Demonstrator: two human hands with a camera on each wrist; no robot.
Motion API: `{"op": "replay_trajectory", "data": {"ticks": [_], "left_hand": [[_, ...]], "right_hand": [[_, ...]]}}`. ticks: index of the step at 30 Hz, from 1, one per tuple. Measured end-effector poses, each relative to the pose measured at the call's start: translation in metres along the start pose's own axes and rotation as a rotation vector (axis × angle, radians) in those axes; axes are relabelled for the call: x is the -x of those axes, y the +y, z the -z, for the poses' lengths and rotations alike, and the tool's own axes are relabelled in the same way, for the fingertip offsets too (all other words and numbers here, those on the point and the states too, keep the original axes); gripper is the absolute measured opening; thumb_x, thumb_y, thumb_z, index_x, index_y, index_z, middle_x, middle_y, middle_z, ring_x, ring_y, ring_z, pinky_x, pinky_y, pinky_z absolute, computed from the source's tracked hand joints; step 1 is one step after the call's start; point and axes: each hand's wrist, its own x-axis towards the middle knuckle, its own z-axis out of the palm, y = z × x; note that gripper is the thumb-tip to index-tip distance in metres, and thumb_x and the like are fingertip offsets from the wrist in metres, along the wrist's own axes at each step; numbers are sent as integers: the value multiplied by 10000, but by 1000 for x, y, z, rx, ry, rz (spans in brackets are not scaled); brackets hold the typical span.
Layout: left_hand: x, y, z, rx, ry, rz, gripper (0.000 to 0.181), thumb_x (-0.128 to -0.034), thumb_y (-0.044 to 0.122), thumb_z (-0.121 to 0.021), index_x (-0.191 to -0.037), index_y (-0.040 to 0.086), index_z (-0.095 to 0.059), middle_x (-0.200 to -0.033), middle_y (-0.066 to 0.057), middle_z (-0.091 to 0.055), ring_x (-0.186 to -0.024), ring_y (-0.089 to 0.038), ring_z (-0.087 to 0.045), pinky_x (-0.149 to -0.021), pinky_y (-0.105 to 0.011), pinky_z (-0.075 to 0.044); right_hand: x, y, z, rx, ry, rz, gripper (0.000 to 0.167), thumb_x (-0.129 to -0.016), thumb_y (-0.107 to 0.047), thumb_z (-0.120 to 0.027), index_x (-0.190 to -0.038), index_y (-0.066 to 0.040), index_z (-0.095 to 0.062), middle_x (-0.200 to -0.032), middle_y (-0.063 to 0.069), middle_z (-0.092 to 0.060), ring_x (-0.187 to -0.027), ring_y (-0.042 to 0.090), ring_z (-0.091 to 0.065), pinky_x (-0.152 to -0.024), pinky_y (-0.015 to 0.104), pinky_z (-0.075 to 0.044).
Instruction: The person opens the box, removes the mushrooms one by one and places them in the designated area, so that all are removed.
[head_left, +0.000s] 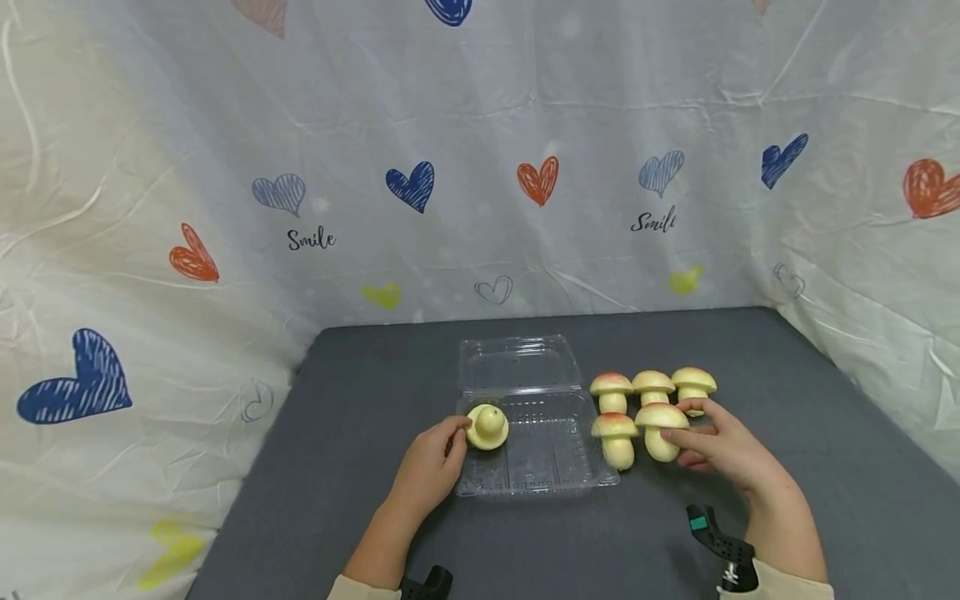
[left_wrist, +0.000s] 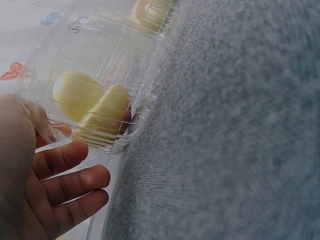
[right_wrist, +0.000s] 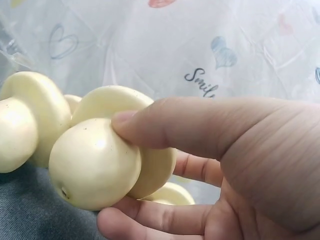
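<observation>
A toy mushroom (head_left: 487,427) lies stem up in the left part of an open clear plastic clamshell box (head_left: 551,442). My left hand (head_left: 431,462) is at the box's left edge, thumb and index finger pinching the rim (left_wrist: 37,117) beside that mushroom; its other fingers stand loosely away. To the right of the box, my right hand (head_left: 723,446) grips another mushroom (right_wrist: 95,160), thumb on the stem and fingers behind the cap. This mushroom (head_left: 660,433) is the front right one of a group. Contact between it and the table is hard to tell.
Beside the held one stands another mushroom (head_left: 617,440), touching the box's right side or close to it. Three more stand in a row behind, among them a red-tinged mushroom (head_left: 611,392). The box's lid (head_left: 520,365) lies folded back on the dark grey table (head_left: 390,375).
</observation>
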Motion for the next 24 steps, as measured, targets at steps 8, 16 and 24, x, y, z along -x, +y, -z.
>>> {"op": "replay_trajectory", "data": {"ticks": [8, 16, 24], "left_hand": [[0, -1, 0, 2, 7, -10, 250, -1075, 164, -542, -1261, 106, -698, -722, 93, -478, -565, -56, -416, -540, -266, -398], [-1, -1, -1, -2, 13, -20, 250, -1073, 161, -543, -1258, 108, -702, -719, 98, -478, -569, -53, -416, -542, -266, -400], [0, 0, 0, 8, 8, -17, 250, -1084, 164, -527, -1254, 107, -701, -742, 102, -503, -545, -52, -409, -533, -265, -399]], "right_hand": [[-1, 3, 2, 6, 7, -27, 704, -978, -317, -722, -1456, -4, -311, -947, 80, -724, -805, 285, -702, -736, 417, -565], [-4, 6, 3, 24, 15, -64, 730, -970, -329, -732, -1460, 7, -308, -1005, 80, -710, -821, 248, -690, -734, 403, -554], [-9, 9, -1, 27, 33, -91, 726, -965, -294, -741, -1459, 14, -307, -943, 73, -682, -764, 231, -673, -699, 402, -554]]}}
